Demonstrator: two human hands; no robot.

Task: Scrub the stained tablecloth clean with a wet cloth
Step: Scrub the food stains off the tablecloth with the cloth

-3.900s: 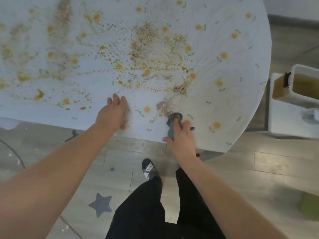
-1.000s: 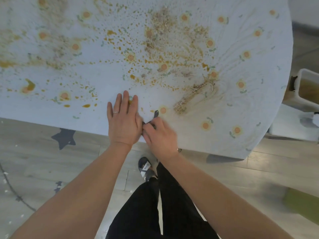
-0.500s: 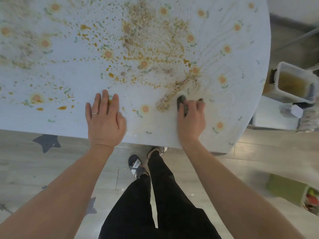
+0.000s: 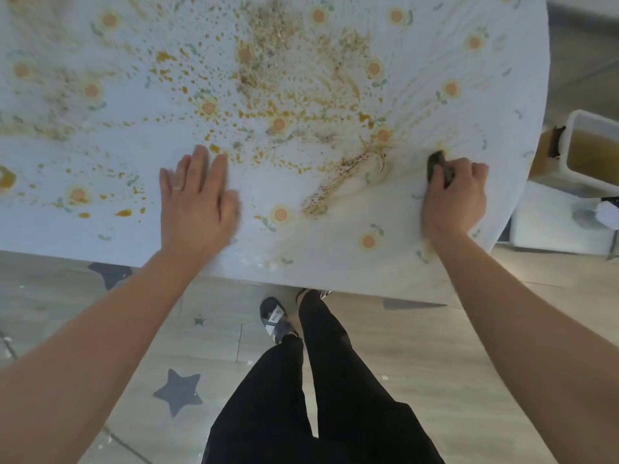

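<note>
Cloth (image 4: 437, 167) moved right, past brown smear (image 4: 345, 175) | right hand (image 4: 455, 199) grip clenches it | left hand (image 4: 196, 205) flat on tablecloth (image 4: 100, 155)

— What's off to my right?
— A white tub (image 4: 571, 135) of murky brown liquid (image 4: 593, 152), on a white stand (image 4: 549, 222).
— And below me?
— Pale plank floor (image 4: 418, 346), grey star stickers (image 4: 178, 390), my black trousers (image 4: 335, 396), one strapped sandal (image 4: 275, 318).

Right hand (image 4: 454, 195) has slid the cloth (image 4: 437, 167) rightward — away from the brown smear (image 4: 348, 177).
</note>
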